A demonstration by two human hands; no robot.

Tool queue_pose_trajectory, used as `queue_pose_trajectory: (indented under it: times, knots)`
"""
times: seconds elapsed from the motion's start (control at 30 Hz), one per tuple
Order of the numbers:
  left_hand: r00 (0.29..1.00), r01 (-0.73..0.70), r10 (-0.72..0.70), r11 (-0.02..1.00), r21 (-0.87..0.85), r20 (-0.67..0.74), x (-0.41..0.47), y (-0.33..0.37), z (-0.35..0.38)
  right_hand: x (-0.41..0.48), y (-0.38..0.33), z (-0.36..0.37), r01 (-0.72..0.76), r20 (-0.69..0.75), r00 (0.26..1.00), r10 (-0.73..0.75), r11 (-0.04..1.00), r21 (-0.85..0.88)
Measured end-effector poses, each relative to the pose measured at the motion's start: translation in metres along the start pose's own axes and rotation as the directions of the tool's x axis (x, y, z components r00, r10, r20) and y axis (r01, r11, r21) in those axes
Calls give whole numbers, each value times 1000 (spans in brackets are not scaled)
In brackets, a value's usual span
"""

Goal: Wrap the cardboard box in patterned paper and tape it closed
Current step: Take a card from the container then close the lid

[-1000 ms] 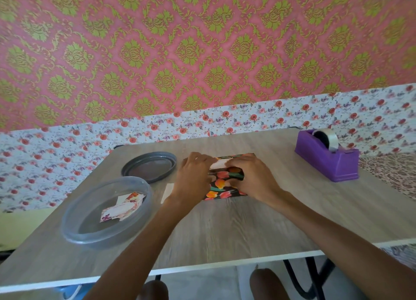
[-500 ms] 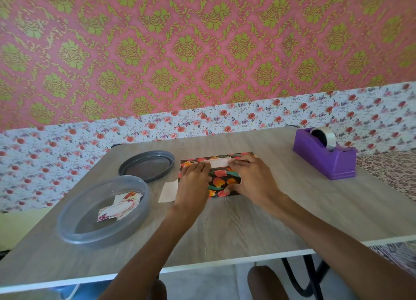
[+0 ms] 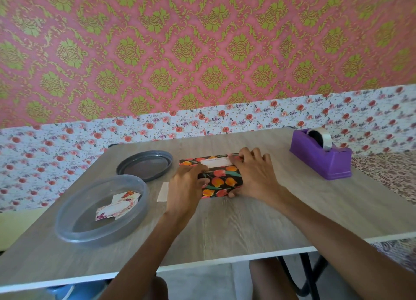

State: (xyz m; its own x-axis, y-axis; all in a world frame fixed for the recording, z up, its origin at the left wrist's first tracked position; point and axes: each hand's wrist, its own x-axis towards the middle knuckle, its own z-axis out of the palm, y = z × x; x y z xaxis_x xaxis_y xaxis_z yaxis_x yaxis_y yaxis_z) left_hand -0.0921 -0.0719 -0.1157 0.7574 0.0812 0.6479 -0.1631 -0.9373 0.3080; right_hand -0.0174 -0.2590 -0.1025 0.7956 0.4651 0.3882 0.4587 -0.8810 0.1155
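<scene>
Box (image 3: 221, 180) gripped by left hand (image 3: 184, 186), right hand (image 3: 255, 178)

Wood-grain table (image 3: 225, 227) is occupied: clear tub (image 3: 74, 234) lower left, grey lid (image 3: 144, 164) above it, wrapped box (image 3: 220, 178) centre, purple tape dispenser (image 3: 319, 162) right.

Rear wall (image 3: 202, 47): pink paper with green damask above, a white floral band (image 3: 247, 117) below. Bench (image 3: 236, 227): grey wood-grain, white-edged, black-legged.
</scene>
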Motion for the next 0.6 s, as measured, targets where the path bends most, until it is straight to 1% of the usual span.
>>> queue_pose_trajectory:
  times: [0.07, 0.17, 0.23, 0.3, 0.37, 0.4, 0.43, 0.5, 0.53, 0.6]
  knots:
    - [999, -35, 34, 998, 59, 24, 4, 3, -3, 10, 1, -10, 1, 79, 997, 0, 1000, -14]
    - [992, -102, 89, 984, 149, 92, 11, 6, -4, 14, 4, -12, 10, 143, 990, -8, 1000, -16]
    - [986, -117, 95, 980, 161, 139, 14, 4, -4, 13, 9, -11, -5, 168, 986, -1, 999, 34]
    - [980, -98, 72, 986, 133, 187, 17, 1, -4, 10, 10, -10, -12, 158, 987, 4, 999, 47]
    - [976, -39, 16, 994, 101, 217, 16, 2, -5, 4, 8, -8, -52, 124, 991, 44, 996, 69]
    - [974, 14, -36, 995, 102, 224, 13, 0, -5, -1, 5, -5, -109, 127, 988, 92, 985, 134]
    - [971, 79, -103, 990, 118, 216, 10, -1, -6, -4, 4, -2, -184, 159, 976, 148, 954, 237]
    - [944, 204, -237, 966, 159, 230, 5, -8, -3, -8, 4, 2, -301, 242, 947, 212, 850, 432]
    - [927, 242, -273, 959, 146, 258, 5, -10, -3, -8, 5, 3, -323, 260, 940, 218, 815, 481]
    - [902, 294, -296, 954, 55, 315, 12, -11, -6, -4, 11, 1, -310, 248, 947, 207, 792, 526]
